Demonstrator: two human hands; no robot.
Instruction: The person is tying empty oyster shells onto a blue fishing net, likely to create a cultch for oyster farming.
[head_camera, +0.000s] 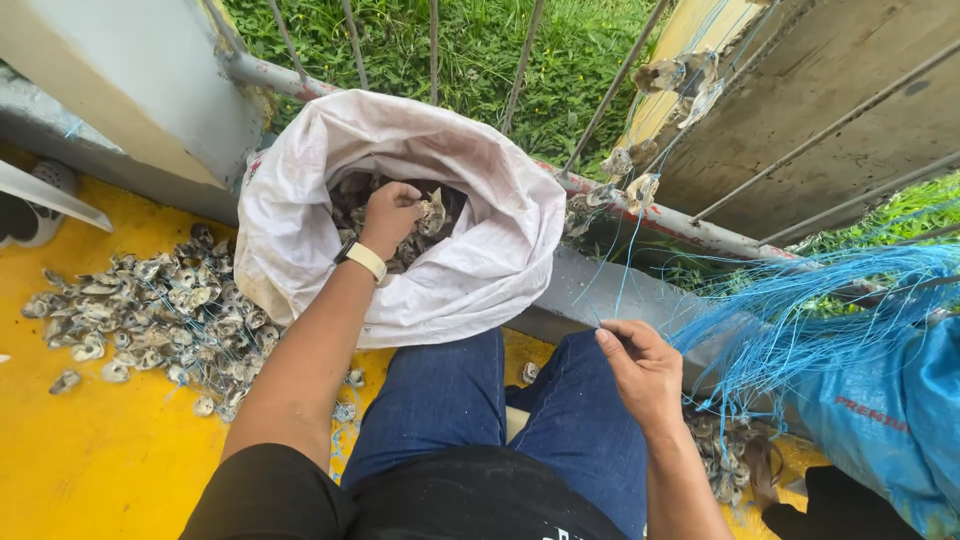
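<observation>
a white sack (300, 230) is propped open at about 12 o'clock from the knees, and the left hand (390, 212) is sunk into its mouth, fingers clenched around a shell (432, 212) that is lifted just clear of the other shells inside. a watch (362, 258) is worn on that wrist. the right hand (640, 368) is held at roughly 3 o'clock, just beside the right knee, and a thin blue string (612, 290) is pinched between thumb and forefinger, the other fingers loosely curled. the string is run up toward 1 o'clock, where a few shells (632, 180) are seen hanging against the railing (700, 232).

a big tangle of blue strings (820, 320) is draped at 3 o'clock over a blue bag (900, 420). a heap of shells (150, 310) is spread on the yellow floor (100, 450) at 9 o'clock, touching the sack's lower edge.

so the step in hand looks like the picking of one shell, with the string kept ready. the next move, by the look of it, calls for the shell to be brought over to the pinched string end. whether a hole is there in the shell can't be told, too small tbh. the string would need to be kept taut and clear of the tangle.
</observation>
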